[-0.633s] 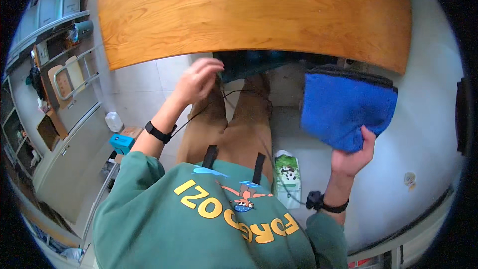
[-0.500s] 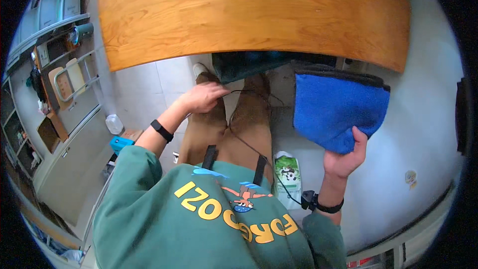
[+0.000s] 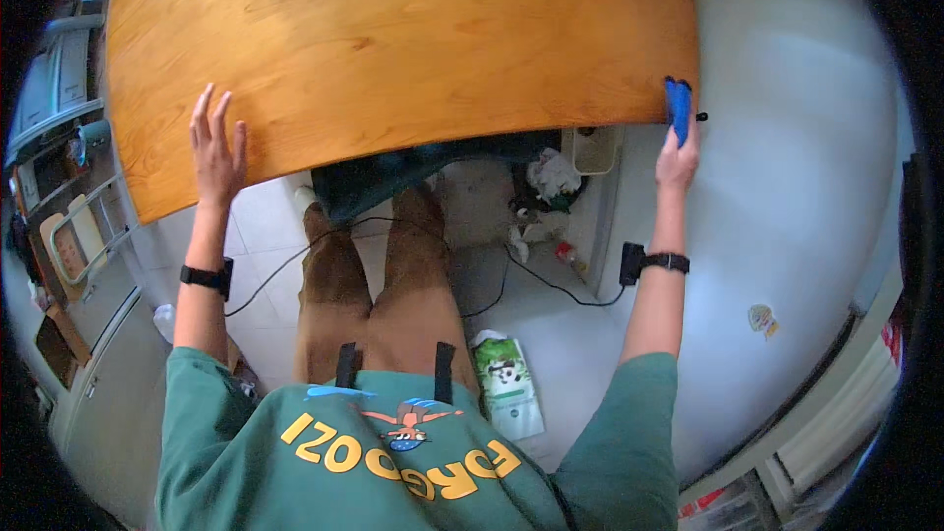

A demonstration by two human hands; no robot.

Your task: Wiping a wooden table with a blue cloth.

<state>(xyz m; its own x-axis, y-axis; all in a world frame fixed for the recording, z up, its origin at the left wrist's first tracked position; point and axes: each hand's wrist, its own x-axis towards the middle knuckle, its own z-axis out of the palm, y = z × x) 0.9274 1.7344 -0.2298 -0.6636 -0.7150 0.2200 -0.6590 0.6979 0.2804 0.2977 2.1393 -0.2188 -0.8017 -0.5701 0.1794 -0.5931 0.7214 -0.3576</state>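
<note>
A folded blue cloth [image 3: 678, 110] with dark edging stands edge-on at the right end of the wooden table [image 3: 393, 49]. My right hand [image 3: 678, 159] grips it from the near side, beside the table's right front corner. Over the left part of the table's front edge, my left hand [image 3: 217, 152] is raised with its fingers spread and holds nothing. Whether that hand touches the wood I cannot tell. Each of my wrists wears a black band, and a thin black cable [image 3: 565, 293] runs from the right one across my legs.
Under the table hangs a dark green cloth [image 3: 359, 182]. A bin [image 3: 594, 152] with crumpled white stuff beside it stands below the right side. A green and white package [image 3: 506, 383] lies on the floor by my legs. Metal racks [image 3: 93, 226] line the left; a pale wall rises right.
My right hand has moved up to the table's right end with the cloth, now seen edge-on. My left hand has risen from my knees to the table's front edge. The view has shifted.
</note>
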